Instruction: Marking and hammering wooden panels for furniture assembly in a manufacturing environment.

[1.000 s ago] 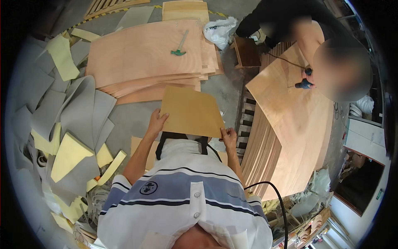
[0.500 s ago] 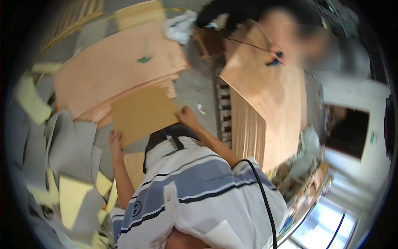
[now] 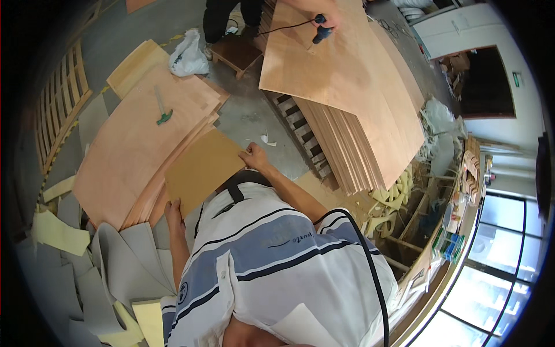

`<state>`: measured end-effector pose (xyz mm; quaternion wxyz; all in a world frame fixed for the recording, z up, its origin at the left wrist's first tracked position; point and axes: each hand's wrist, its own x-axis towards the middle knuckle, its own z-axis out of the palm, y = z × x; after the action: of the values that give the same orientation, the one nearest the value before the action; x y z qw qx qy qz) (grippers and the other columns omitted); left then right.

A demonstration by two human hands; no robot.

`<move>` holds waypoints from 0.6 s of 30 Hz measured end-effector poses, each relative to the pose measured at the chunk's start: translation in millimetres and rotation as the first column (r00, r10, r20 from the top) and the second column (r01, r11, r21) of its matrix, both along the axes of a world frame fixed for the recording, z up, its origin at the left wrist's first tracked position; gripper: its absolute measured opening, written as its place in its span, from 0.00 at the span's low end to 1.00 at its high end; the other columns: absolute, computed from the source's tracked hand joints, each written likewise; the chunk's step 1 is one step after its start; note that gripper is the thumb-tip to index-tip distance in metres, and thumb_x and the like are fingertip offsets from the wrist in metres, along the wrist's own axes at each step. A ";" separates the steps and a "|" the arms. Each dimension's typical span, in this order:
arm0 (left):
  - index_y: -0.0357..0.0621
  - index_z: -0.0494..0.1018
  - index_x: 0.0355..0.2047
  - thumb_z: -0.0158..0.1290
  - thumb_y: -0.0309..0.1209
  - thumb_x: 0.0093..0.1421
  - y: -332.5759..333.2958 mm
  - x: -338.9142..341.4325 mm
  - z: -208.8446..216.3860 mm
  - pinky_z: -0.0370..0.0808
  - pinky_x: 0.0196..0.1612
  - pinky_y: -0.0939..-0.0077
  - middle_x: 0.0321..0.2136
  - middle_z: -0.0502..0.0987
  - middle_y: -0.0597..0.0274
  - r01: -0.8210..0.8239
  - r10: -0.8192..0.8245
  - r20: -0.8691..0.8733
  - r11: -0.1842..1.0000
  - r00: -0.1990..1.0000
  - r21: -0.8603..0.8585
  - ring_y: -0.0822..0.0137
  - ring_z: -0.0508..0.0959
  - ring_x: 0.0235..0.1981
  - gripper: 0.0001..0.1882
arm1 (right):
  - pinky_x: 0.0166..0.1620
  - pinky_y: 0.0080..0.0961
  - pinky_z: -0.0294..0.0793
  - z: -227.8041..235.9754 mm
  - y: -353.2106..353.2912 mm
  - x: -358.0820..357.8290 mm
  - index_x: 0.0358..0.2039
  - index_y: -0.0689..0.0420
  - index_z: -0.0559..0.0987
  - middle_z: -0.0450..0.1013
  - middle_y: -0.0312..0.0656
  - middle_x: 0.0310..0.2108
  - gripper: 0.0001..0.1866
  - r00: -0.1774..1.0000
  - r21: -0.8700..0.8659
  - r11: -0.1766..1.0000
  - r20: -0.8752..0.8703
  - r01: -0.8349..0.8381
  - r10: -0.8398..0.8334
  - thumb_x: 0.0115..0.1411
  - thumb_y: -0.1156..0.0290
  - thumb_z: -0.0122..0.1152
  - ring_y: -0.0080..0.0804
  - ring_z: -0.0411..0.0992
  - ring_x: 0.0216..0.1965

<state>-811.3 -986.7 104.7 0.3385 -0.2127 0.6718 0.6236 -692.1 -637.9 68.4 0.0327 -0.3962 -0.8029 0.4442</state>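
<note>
A flat, tan-brown rectangular sheet (image 3: 203, 165) is held out level in front of my body; whether it is card, thin board or sandpaper I cannot tell. My left hand (image 3: 173, 214) grips its near left corner. On the opposite side, my right hand (image 3: 253, 157) pinches the edge near the right corner, thumb on top. Just beyond the sheet lies a stack of pinkish plywood panels (image 3: 130, 139), partly covered by it. A hammer with a green head (image 3: 164, 117) rests on that stack, out of reach of both hands.
At the right, larger plywood sheets (image 3: 370, 110) are piled on a pallet (image 3: 300, 130). Across them, another person's hand (image 3: 326, 14) holds a corded drill (image 3: 321, 33). Grey and yellow foam pieces (image 3: 130, 260) lie at the left. A white plastic bag (image 3: 188, 55) and low wooden stool (image 3: 236, 55) stand beyond.
My view has turned, so the plywood stacks sit differently and more of the windows shows. The other person is now mostly out of view. Both hands still hold the brown sheet.
</note>
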 end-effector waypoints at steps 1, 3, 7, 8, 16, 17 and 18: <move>0.31 0.68 0.47 0.53 0.31 0.63 12.6 -6.6 12.5 0.76 0.41 0.73 0.42 0.75 0.52 0.036 -0.035 -0.019 0.998 0.999 0.051 0.64 0.78 0.40 0.17 | 0.21 0.31 0.75 -2.0 4.3 7.5 0.28 0.63 0.71 0.75 0.50 0.18 0.21 1.000 0.020 0.999 0.013 0.028 -0.028 0.54 0.58 0.67 0.36 0.76 0.17; 0.31 0.67 0.50 0.52 0.30 0.63 28.9 -18.6 19.1 0.75 0.44 0.73 0.45 0.75 0.52 0.089 -0.085 -0.043 0.991 0.995 0.104 0.63 0.78 0.44 0.18 | 0.30 0.37 0.75 -5.3 5.5 28.7 0.29 0.64 0.73 0.75 0.54 0.23 0.22 0.995 -0.059 0.994 0.046 0.095 -0.092 0.52 0.56 0.66 0.45 0.77 0.25; 0.32 0.67 0.54 0.53 0.30 0.63 35.2 -29.1 2.1 0.74 0.46 0.73 0.47 0.76 0.51 0.146 -0.141 -0.059 0.985 0.988 0.090 0.63 0.77 0.46 0.21 | 0.18 0.29 0.76 2.8 1.7 44.7 0.29 0.64 0.70 0.74 0.47 0.20 0.19 0.985 -0.195 0.966 0.048 0.171 -0.165 0.56 0.60 0.66 0.33 0.77 0.18; 0.31 0.69 0.51 0.54 0.32 0.62 35.8 -30.6 -1.5 0.76 0.40 0.73 0.42 0.78 0.52 0.152 -0.142 -0.096 0.982 0.985 0.110 0.64 0.78 0.41 0.20 | 0.18 0.29 0.76 4.4 3.2 46.5 0.29 0.64 0.70 0.74 0.47 0.20 0.19 0.984 -0.198 0.964 0.045 0.180 -0.174 0.56 0.60 0.66 0.33 0.77 0.18; 0.34 0.61 0.62 0.49 0.26 0.64 30.3 -25.9 -14.9 0.69 0.56 0.72 0.56 0.71 0.50 0.173 -0.176 0.020 0.979 0.984 0.108 0.61 0.73 0.55 0.26 | 0.28 0.36 0.76 17.3 13.0 42.4 0.32 0.68 0.75 0.76 0.56 0.23 0.23 0.976 -0.311 0.926 0.108 0.215 -0.191 0.52 0.57 0.65 0.43 0.78 0.23; 0.34 0.61 0.63 0.49 0.25 0.64 27.5 -25.0 -18.5 0.69 0.56 0.72 0.56 0.70 0.49 0.180 -0.181 -0.008 0.976 0.983 0.124 0.61 0.73 0.55 0.27 | 0.28 0.36 0.76 22.9 13.1 40.0 0.32 0.68 0.75 0.76 0.56 0.23 0.23 0.977 -0.313 0.926 0.106 0.212 -0.188 0.52 0.57 0.65 0.43 0.78 0.23; 0.34 0.61 0.63 0.49 0.25 0.64 23.1 -24.8 -21.5 0.69 0.56 0.72 0.56 0.70 0.49 0.177 -0.177 -0.010 0.977 0.984 0.122 0.61 0.73 0.55 0.27 | 0.29 0.36 0.76 28.3 13.1 37.2 0.32 0.69 0.75 0.76 0.56 0.23 0.23 0.980 -0.317 0.930 0.130 0.187 -0.153 0.52 0.57 0.65 0.43 0.78 0.24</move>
<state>-836.1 -963.6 83.2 0.4056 -0.1313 0.6483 0.6308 -655.0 -624.8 96.7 -0.0367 -0.4866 -0.6811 0.5458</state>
